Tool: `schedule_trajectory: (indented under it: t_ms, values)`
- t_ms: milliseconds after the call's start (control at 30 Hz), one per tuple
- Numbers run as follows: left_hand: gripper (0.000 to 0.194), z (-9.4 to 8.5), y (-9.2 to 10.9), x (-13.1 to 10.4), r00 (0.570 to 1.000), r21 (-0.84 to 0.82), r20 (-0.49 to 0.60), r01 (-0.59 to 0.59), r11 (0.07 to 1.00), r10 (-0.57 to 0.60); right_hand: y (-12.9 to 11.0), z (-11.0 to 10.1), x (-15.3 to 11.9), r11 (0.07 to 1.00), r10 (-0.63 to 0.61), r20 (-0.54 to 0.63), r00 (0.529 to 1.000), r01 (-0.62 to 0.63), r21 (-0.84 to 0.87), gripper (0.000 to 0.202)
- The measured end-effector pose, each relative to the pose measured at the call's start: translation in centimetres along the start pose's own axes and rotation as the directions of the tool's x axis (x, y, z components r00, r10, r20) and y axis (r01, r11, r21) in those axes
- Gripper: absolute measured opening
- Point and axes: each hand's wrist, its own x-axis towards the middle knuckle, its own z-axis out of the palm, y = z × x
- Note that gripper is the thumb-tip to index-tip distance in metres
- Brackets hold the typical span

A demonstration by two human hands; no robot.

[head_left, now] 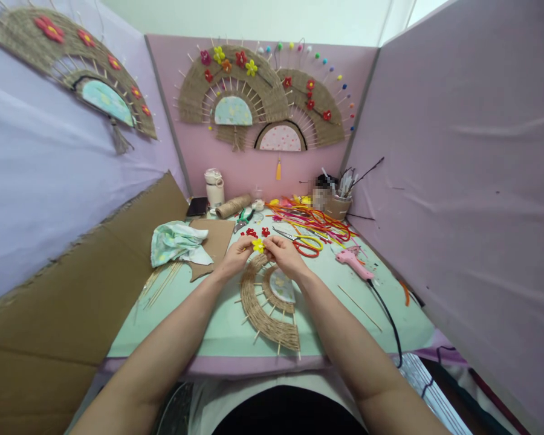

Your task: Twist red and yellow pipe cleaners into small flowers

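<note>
Between my two hands is a small yellow flower (258,245). My left hand (238,254) pinches it from the left, and my right hand (281,251) grips its right side with closed fingers. Below them on the table lies a twine-wrapped fan (259,314) with thin sticks poking out and a pale fabric half-circle, partly covered by my right wrist. Just beyond the hands are several small red flowers (252,232). Yellow-and-red-handled scissors (309,244) rest to the right of my right hand.
A pink glue gun (354,264) with a black cord lies at right, near a thin stick (359,308). Colourful pipe cleaners (320,220) spread at the back. Crumpled cloth (176,243), cardboard (217,238), pliers (243,220), a twine roll (234,206) and a bottle (214,188) stand or lie left.
</note>
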Motion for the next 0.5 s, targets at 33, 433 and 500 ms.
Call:
schedule_trajectory:
  t_ms: [33, 433, 500]
  values:
    - [0.019, -0.1, 0.1, 0.0, 1.000, -0.015, 0.002, 0.016, 1.000, -0.016, 0.0, 0.0, 0.0, 0.999, -0.031, -0.019, 0.999, 0.031, -0.037, 0.028]
    - [0.027, -0.2, 1.1, 0.0, 0.992, -0.093, 0.061, 0.112, 0.989, -0.107, -0.5, -0.4, -0.3, 0.722, -0.525, 0.019, 0.851, 0.457, -0.520, 0.012]
    - [0.028, -0.2, 1.0, 0.0, 0.993, -0.067, 0.069, 0.104, 0.992, -0.100, -0.5, -0.4, -0.3, 0.674, -0.562, 0.041, 0.826, 0.486, -0.557, 0.012]
